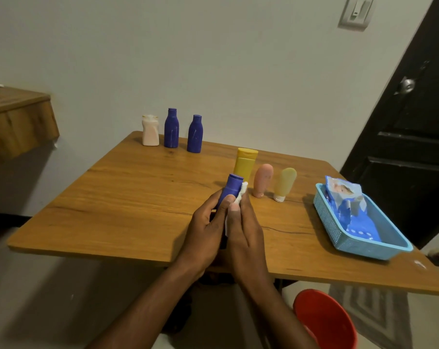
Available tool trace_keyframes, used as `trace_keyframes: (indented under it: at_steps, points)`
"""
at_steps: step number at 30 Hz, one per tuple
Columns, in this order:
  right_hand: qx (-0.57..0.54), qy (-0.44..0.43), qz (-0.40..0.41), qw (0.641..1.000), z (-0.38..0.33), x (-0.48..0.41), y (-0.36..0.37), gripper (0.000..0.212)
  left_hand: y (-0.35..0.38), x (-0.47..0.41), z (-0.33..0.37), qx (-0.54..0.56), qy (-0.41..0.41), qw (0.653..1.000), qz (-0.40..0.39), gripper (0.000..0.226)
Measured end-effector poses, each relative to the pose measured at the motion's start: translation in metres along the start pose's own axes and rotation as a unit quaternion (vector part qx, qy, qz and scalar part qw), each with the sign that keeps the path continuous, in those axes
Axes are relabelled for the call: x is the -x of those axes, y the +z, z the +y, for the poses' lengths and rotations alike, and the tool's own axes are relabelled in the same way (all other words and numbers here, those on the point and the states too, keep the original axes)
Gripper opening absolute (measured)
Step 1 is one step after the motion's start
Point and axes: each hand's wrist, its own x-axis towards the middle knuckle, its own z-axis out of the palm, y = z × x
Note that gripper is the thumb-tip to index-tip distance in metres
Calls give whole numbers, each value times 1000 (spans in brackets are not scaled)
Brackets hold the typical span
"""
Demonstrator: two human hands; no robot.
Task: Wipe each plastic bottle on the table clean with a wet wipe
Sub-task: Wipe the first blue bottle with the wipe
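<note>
As the left hand (205, 235) grips the dark-blue plastic bottle (232, 188), the right hand (246, 230) apparently pinches a white wet wipe (241, 193) against it; next, turn the bottle.

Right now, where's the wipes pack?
In the head view the wipes pack lies in the blue basket at the right of the table, right of the pale yellow tube.

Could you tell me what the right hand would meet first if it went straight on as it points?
Probably the yellow bottle, upright just beyond the right hand, its wet wipe and the held blue bottle; depth is unclear.
</note>
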Motion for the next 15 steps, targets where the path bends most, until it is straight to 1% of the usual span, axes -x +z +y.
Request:
trace_keyframes:
  at_steps: [1,2,5,8,10,12,15]
  points:
    - [-23,11,8,1000,-5,-4,-2,31,-1,2,0,-7,0,1000,-12,36]
    - [-36,19,19,999,-9,-9,-4,30,-1,4,0,-14,4,1000,-24,38]
    - [-47,10,37,998,-12,-19,-10,36,-3,7,0,-33,16,998,-44,43]
    - [-71,-4,54,996,-16,-18,-17,31,-7,7,-2,-39,22,998,-43,45]
    - [-107,16,62,992,-18,-16,-22,30,-9,6,-4,-40,26,998,-43,46]
    - [-143,38,58,987,-20,-14,-26,32,-11,7,-5,-50,34,997,-50,46]
    - [-127,29,39,991,-23,-13,-28,34,-13,8,-6,-60,45,996,-51,48]
